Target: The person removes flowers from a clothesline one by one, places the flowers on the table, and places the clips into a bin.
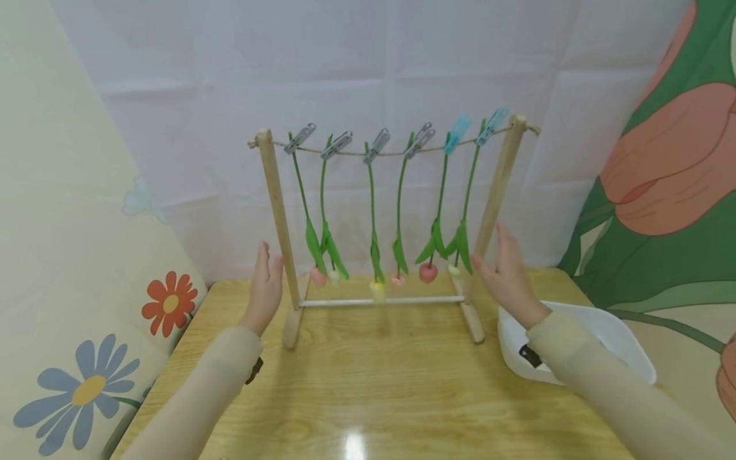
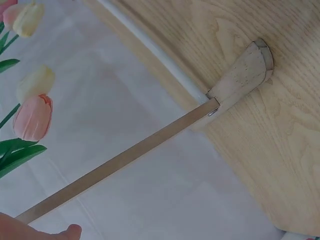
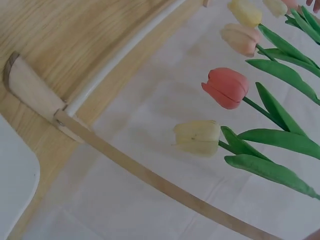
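Wood-grained table [image 1: 374, 390] spread nearest, a white basin [image 1: 508, 348] at its right, partly hidden by the right sleeve [image 1: 609, 383]. The left hand [image 1: 266, 291] and right hand [image 1: 508, 278], fingers extended and uncurled, were raised beside the outer posts of a wooden rack [image 1: 280, 217]; whether either touched it could not be told. From its rope [image 1: 393, 153], six tulips [image 1: 428, 273] hung heads down, held by four grey clips [image 1: 376, 147] and two blue clips [image 1: 457, 134]. White cloth [image 1: 374, 51] hung behind.
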`<state>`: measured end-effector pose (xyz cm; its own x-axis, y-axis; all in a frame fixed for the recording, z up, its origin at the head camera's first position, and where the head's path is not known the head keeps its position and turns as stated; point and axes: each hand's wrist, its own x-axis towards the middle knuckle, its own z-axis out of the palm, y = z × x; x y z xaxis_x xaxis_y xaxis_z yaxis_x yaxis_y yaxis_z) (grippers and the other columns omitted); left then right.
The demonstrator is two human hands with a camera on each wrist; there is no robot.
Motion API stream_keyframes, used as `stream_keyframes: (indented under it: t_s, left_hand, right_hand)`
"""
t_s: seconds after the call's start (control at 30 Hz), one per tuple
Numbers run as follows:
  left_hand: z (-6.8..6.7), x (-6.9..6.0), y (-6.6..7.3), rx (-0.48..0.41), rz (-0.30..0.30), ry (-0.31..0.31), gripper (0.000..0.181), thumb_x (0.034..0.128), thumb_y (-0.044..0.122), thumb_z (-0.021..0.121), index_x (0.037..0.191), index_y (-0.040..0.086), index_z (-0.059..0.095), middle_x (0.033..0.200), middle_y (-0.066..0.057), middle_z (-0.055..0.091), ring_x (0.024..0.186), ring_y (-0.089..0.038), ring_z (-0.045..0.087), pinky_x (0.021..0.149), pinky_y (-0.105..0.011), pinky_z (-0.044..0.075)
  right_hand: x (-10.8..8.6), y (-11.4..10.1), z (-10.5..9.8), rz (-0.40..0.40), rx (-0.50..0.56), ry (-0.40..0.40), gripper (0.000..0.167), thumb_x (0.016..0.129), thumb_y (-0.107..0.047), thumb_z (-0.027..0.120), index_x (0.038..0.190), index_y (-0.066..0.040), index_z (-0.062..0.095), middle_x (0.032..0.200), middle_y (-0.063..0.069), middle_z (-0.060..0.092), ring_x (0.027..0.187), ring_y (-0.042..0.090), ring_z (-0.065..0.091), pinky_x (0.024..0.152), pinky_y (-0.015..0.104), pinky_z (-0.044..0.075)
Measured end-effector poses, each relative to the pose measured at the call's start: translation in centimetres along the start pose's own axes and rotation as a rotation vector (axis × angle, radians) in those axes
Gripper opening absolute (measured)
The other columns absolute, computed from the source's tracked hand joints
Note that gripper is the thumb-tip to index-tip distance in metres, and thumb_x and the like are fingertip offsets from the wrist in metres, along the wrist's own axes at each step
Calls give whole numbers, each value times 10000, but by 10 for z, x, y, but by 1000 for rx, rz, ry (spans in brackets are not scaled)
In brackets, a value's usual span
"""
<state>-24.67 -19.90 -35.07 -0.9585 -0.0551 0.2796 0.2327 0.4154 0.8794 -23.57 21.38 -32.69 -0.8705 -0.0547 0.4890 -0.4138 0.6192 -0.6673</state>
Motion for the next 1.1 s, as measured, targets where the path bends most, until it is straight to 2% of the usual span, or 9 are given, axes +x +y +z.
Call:
stream_keyframes:
  t_s: [0.23, 0.53, 0.7, 0.87, 1.03, 1.1]
  left_hand:
    - [-3, 7, 4, -78, -18, 40, 615, 1077, 356, 234, 1545, 96, -66, 1618, -101, -2, 1473, -245, 22, 1192, -366, 29]
    - [-2, 16, 10, -87, -10, 64, 680, 1051, 471, 243, 1554, 101, -29, 1620, -74, 57, 1470, -203, 63, 1190, -335, 47]
    - [-4, 24, 11, -85, 7, 90, 654, 1064, 432, 218, 1547, 56, -13, 1614, -116, 68, 1473, -228, 65, 1190, -329, 40]
    - [-5, 31, 13, -120, -17, 105, 649, 1059, 457, 192, 1554, 85, -5, 1616, -75, 85, 1472, -198, 67, 1188, -318, 34]
    - [-5, 35, 14, -165, -15, 101, 669, 1049, 489, 203, 1558, 97, 15, 1612, -80, 123, 1470, -192, 86, 1187, -320, 40]
    - [-5, 33, 19, -167, -3, 93, 651, 1059, 458, 206, 1555, 77, 28, 1608, -103, 141, 1470, -205, 95, 1188, -324, 45]
  right_hand:
    - [11, 6, -2, -13, 44, 51, 715, 976, -33, 534, 1476, 144, 55, 1485, 409, 139, 1336, 569, 193, 1121, 628, 167]
    - [23, 9, -8, 49, 68, 56, 718, 1007, -93, 492, 1496, 104, 4, 1500, 391, 119, 1330, 573, 203, 1102, 648, 193]
    - [36, 13, -7, 48, 104, 105, 670, 1027, -124, 439, 1496, 106, 20, 1493, 380, 156, 1318, 552, 247, 1085, 644, 240]
    - [49, 14, -8, 48, 140, 147, 613, 1052, -170, 382, 1500, 100, 64, 1489, 354, 218, 1297, 510, 298, 1058, 621, 302]
    - [56, 16, -10, 88, 150, 124, 584, 1065, -203, 321, 1501, 98, 75, 1486, 341, 247, 1294, 489, 316, 1069, 600, 308]
    - [59, 17, -11, 103, 162, 107, 585, 1070, -226, 293, 1501, 98, 67, 1487, 346, 241, 1317, 484, 303, 1097, 583, 281]
